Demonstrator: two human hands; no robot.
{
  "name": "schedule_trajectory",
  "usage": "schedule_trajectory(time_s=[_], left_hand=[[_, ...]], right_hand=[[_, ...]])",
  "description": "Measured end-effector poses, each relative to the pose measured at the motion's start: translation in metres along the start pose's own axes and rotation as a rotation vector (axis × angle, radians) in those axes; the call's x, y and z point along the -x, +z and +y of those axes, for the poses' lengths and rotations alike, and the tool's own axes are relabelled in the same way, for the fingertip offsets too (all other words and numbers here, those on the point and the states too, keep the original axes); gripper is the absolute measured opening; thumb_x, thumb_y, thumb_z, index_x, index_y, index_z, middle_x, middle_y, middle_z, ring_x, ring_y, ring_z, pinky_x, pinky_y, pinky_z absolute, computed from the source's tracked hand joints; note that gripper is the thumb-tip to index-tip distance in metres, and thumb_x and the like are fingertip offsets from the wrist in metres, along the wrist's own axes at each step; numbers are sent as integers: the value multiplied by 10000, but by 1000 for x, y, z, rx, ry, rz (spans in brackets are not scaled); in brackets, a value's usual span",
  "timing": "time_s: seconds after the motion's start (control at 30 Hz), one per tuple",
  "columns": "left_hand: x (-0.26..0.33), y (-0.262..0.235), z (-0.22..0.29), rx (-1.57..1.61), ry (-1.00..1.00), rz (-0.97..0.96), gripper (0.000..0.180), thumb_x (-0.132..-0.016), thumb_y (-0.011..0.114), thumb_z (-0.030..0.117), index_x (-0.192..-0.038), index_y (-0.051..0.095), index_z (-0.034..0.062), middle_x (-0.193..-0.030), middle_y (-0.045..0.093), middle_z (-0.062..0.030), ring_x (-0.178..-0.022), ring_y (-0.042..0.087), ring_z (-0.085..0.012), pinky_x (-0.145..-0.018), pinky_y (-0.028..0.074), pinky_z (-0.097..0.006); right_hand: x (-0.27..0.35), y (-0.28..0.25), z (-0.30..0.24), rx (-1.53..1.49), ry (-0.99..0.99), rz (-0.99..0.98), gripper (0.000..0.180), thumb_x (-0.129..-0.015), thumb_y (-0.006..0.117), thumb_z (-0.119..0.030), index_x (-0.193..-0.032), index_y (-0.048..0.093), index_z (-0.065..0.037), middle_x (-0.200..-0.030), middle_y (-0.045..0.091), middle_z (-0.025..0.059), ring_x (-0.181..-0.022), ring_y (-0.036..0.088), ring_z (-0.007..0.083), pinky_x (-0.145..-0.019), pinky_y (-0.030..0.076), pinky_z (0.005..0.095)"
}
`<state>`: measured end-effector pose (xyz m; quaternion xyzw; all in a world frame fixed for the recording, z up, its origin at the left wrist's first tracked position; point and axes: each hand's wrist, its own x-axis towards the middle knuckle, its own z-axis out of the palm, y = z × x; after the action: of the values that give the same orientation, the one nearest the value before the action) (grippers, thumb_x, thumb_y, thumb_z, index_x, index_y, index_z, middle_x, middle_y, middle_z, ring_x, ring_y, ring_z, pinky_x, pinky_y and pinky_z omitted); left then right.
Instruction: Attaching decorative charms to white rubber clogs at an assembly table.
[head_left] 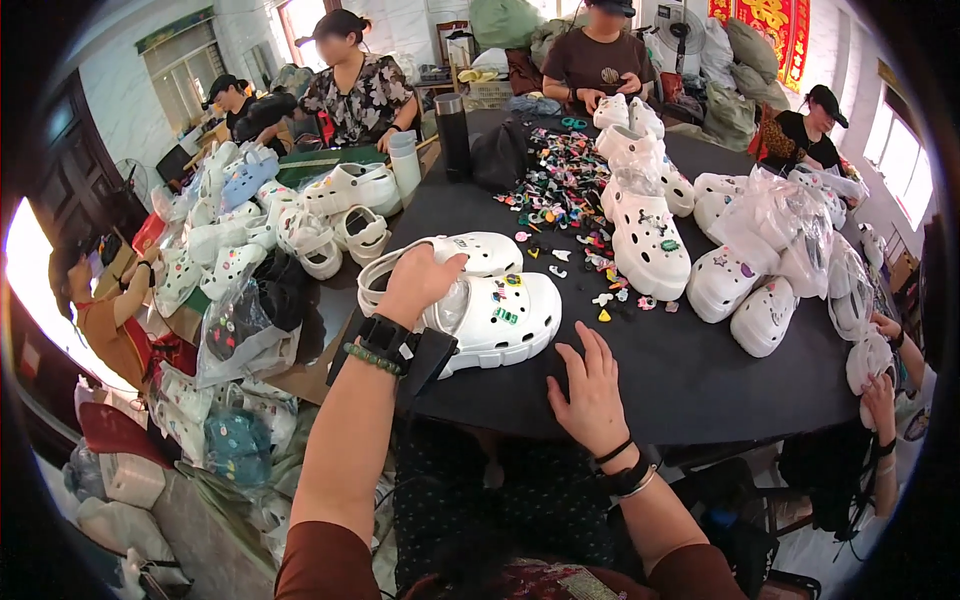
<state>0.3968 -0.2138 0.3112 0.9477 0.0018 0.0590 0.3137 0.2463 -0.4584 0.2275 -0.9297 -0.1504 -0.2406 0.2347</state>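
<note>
Left grip (pixel 418 282) closed on white clog (pixel 497 312)

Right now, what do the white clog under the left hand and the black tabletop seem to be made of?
The chunky white clog with charms looks like moulded foam or soft plastic: matte, one-piece, with thick rounded edges and vent holes. The round black tabletop appears covered in matte cloth or felt, since it shows no glare; I cannot be sure.
</note>
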Motion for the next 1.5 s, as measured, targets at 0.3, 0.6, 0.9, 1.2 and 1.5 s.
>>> schedule_trajectory(time_s=[0.3,0.6,0.9,1.2,1.5], left_hand=[[25,32,-24,87,293,276,314,-831,650,159,-1059,609,-52,-943,648,-261,-916,621,-421,-789,486,-483],[63,31,-20,144,494,517,267,-840,607,65,-1086,616,-38,-926,659,-218,-835,622,-386,-741,485,-434],[92,4,5,458,390,223,227,-824,590,50,-1030,631,-35,-943,684,-173,-872,654,-314,-824,491,-348],[100,9,37,214,238,220,573,-710,826,408,-1015,642,-41,-998,678,-225,-972,648,-368,-893,457,-448],[70,26,10,202,396,325,315,-788,727,197,-963,616,-39,-927,666,-215,-883,630,-404,-791,470,-475]], right_hand=[[0,-3,0,1,6,-39,464,-814,689,-124,-1236,528,-17,-1429,368,237,-1330,365,410,-1057,361,498],[-1,-3,-2,-12,1,2,485,-768,716,-80,-1216,538,-20,-1440,375,220,-1315,382,406,-1036,375,486],[-1,-6,0,-66,-31,-13,489,-778,683,-67,-1228,504,0,-1454,366,229,-1295,416,395,-1030,387,469],[5,-2,8,-98,-103,-40,456,-786,660,-42,-1220,522,-19,-1461,385,232,-1271,450,362,-1026,395,456],[-4,-9,30,-324,-117,-143,279,-837,623,-33,-1110,567,-31,-1341,493,209,-1131,556,347,-947,468,418]])
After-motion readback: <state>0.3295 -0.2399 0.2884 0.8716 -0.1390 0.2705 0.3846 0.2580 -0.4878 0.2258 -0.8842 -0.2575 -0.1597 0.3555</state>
